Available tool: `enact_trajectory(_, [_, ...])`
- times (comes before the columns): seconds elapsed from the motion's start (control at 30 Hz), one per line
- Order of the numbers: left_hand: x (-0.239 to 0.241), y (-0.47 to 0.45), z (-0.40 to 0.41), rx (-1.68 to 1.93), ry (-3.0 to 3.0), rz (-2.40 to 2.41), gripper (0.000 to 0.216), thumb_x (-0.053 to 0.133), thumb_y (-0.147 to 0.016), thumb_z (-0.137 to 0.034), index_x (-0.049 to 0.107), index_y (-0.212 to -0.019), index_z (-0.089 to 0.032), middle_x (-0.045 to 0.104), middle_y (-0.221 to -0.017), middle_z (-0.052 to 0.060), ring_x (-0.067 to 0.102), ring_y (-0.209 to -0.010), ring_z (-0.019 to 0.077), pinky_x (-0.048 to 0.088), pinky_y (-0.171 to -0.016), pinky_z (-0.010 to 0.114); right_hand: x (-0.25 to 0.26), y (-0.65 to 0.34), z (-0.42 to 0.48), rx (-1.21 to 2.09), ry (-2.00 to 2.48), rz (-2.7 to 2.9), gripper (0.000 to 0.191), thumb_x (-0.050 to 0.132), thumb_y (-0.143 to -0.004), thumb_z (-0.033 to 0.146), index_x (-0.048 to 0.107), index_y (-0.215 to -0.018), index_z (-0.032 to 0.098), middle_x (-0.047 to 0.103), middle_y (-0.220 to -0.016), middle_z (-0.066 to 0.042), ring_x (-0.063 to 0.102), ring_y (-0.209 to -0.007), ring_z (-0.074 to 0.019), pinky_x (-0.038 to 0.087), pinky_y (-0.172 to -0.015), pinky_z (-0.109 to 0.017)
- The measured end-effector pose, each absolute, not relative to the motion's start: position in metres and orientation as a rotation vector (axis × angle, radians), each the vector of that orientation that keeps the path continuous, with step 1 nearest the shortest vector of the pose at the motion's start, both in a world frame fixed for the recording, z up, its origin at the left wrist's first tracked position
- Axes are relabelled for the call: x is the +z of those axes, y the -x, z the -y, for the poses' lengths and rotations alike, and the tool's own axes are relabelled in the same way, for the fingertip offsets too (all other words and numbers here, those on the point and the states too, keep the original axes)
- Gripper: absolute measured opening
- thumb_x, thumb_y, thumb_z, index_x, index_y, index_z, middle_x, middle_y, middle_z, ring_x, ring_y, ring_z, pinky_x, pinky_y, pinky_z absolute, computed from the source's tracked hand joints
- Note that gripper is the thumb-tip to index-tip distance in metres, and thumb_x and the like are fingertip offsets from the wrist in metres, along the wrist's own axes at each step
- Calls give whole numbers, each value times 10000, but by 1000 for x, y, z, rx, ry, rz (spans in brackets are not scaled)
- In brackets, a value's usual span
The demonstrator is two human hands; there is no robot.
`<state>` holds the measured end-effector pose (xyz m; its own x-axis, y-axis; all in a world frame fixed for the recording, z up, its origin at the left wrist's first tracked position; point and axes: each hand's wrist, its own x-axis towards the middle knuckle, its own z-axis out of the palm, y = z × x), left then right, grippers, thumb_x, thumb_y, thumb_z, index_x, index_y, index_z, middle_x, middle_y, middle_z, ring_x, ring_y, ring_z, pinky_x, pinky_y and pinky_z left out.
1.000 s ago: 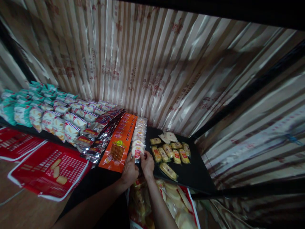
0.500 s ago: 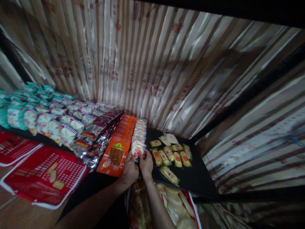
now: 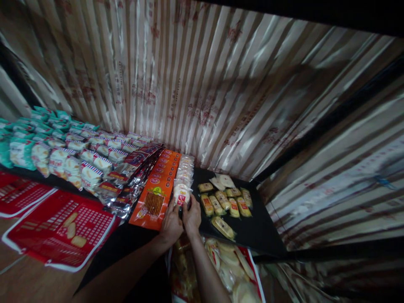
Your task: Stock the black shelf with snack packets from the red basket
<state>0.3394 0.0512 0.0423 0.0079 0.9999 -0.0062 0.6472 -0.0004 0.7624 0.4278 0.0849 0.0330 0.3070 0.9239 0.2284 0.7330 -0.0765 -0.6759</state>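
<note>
A row of clear snack packets (image 3: 183,181) with red labels runs back along a black shelf (image 3: 252,231). My left hand (image 3: 171,224) and my right hand (image 3: 191,215) meet at the front packet (image 3: 181,196) of that row, fingers curled onto its near edge. The orange packets (image 3: 158,191) lie just left of my left hand. Loose yellow-wrapped snacks (image 3: 225,202) are scattered right of my right hand.
Rows of silver-red, white-striped and teal packets (image 3: 72,153) fill the shelf to the left. Red printed bags (image 3: 66,229) lie lower left on a wooden surface. An open bag of pale snacks (image 3: 230,269) sits below my arms. Striped shiny sheeting (image 3: 195,84) forms the back wall.
Both hands have pushed slightly forward along the shelf, and the front clear packet has slid back tighter against its row. The view shifted a little.
</note>
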Motion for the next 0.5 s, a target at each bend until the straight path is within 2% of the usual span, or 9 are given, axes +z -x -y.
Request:
enact_trajectory(0.1, [49,-337,-51,745,-1711,-1687,619,435,-679,-13,447,-1297,23,295,-1476,186,251,-1377,247,223,-1143,315,34,-428,-86,368,1864,1491,508,391,-818,323,516,-1250,86,610,-1107,-171,556,-1018,-261,430,-858,-358])
enact_trajectory(0.2, [60,-335,-46,716,-1722,-1660,612,447,-683,-17,458,-1294,1,292,-1479,180,276,-1367,259,245,-1135,322,34,-429,-82,352,1795,1460,530,399,-817,347,502,-1247,56,587,-1132,-192,545,-1028,-256,423,-892,-372])
enact_trajectory(0.33, [70,-335,-26,748,-1783,-1603,484,412,-732,-29,569,-1188,-71,419,-1401,160,393,-1301,247,315,-1098,326,29,-433,-53,307,1666,1436,464,378,-839,356,538,-1187,93,562,-1168,-176,519,-1075,-233,421,-914,-371])
enact_trajectory(0.43, [70,-339,-5,726,-1856,-1514,379,365,-796,-75,632,-1060,-125,525,-1282,131,549,-1137,208,416,-1012,313,21,-441,-18,254,1603,1448,396,337,-869,322,576,-1118,126,580,-1145,-149,514,-1096,-216,412,-937,-382])
enact_trajectory(0.5, [62,-343,10,692,-1905,-1422,355,352,-815,-98,643,-1009,-156,573,-1206,99,594,-1046,175,458,-956,290,13,-450,7,201,1598,1466,377,324,-884,308,595,-1081,135,598,-1120,-140,531,-1072,-213,414,-936,-394])
